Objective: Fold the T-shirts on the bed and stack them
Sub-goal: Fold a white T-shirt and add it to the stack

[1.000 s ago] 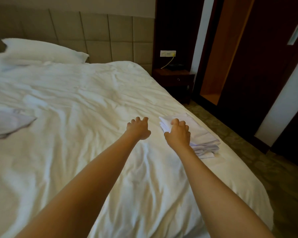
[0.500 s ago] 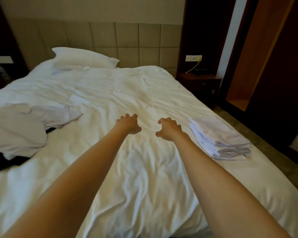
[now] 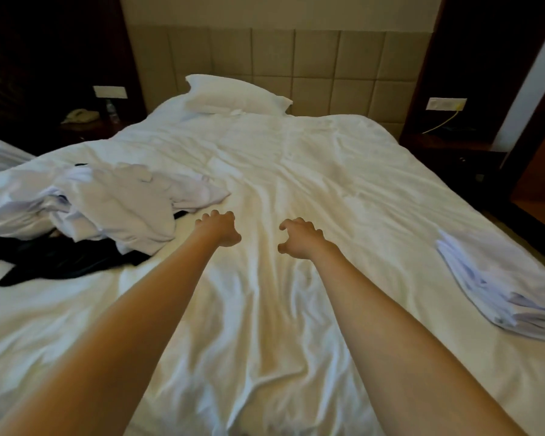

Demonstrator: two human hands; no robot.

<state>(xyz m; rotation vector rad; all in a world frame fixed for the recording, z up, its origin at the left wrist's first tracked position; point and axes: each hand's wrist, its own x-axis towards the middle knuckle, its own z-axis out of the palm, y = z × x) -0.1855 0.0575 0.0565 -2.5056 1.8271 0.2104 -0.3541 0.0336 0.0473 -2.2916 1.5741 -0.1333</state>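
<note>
Left hand [image 3: 219, 228] & right hand [image 3: 299, 236] hovering over bed [image 3: 296, 171], grips released, fingers loosely curled, holding nothing. Unfolded T-shirts [image 3: 123, 202] lying just L of left hand, heap stretching L-R; left hand nearer. Folded stack [image 3: 497, 284] sitting far R.

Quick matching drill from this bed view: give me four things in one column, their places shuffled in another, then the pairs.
1 stack of folded white T-shirts
2 heap of unfolded white T-shirts
3 white pillow
4 black garment

A against the beige padded headboard
B partly under the heap
C right edge of the white bed
D left side of the bed

Pairs: 1-C, 2-D, 3-A, 4-B
</note>
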